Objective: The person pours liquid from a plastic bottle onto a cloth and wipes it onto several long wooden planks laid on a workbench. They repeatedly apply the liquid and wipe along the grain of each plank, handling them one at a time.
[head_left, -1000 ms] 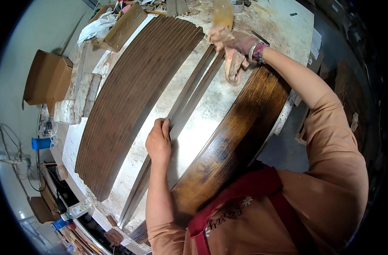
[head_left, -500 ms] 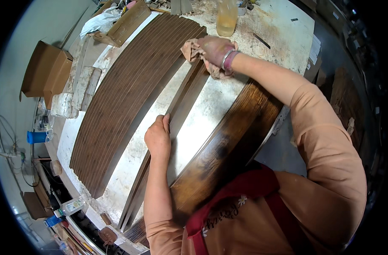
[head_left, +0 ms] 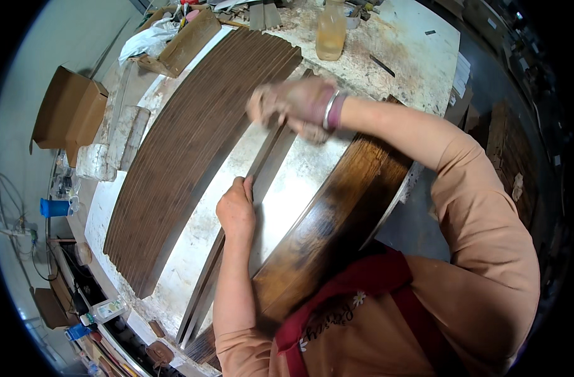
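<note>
Two bare hands are at what looks like a pair of long, narrow, dark-brown wooden strips [head_left: 209, 284], running from under the right hand [head_left: 302, 103] down past the left hand [head_left: 236, 210]. The step appears to be rubbing them with a crumpled, tan cloth [head_left: 312, 132]; a further stroke would call for a firm left-hand hold and cloth pressure along their length. The left hand is nearly closed, thumb and fingers pinching an edge, its forearm rising almost straight. The right hand, palm down, seems curled over the cloth, but blur hides its exact grip; its forearm reaches across from the right. Left of the left hand lies a broad stack of ribbed, dark-brown wood [head_left: 180, 163]; right of it, a glossy, brown-grained board [head_left: 318, 220].
</note>
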Demonstrator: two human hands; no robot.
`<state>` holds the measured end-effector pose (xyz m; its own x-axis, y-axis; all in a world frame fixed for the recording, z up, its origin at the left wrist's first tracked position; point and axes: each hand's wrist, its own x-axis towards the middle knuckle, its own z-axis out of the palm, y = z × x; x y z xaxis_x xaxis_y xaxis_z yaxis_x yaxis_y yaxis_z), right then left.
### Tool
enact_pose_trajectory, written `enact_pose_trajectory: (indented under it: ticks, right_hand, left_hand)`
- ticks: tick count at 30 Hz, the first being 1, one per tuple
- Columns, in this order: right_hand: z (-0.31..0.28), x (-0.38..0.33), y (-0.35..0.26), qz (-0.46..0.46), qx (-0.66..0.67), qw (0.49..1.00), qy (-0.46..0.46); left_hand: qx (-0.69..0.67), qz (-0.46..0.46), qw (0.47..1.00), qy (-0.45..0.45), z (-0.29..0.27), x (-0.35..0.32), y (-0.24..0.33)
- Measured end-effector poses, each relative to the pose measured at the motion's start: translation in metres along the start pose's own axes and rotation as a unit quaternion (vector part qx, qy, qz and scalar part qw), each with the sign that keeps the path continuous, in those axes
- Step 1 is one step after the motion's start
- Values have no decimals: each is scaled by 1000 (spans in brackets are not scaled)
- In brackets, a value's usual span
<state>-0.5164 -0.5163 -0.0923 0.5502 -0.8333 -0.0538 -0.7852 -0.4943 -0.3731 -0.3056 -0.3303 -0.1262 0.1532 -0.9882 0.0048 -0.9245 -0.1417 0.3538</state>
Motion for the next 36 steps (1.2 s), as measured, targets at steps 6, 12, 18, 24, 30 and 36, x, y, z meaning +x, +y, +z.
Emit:
enact_pose_trajectory:
  ticks: [6, 12, 18, 24, 30, 36]
  right_hand:
    - [-34, -8, 4, 141, -11, 989, -42]
    - [-17, -4, 52, 72, -125, 987, 75]
    - [-10, -22, 66, 38, -76, 991, 103]
    - [-5, -42, 75, 82, -67, 989, 107]
    - [-17, -48, -52, -30, 212, 976, -37]
    - [-8, -11, 25, -83, 22, 996, 21]
  left_hand:
    - [-3, -14, 1000, -8, 0, 1, -5]
    - [-7, -3, 1000, 9, 1, 4, -2]
    - [6, 25, 997, 75, -1, 8, -13]
    - [-24, 35, 998, -46, -8, 13, -13]
    - [-17, 19, 999, -41, -4, 12, -17]
    - [16, 8, 999, -27, -3, 14, -8]
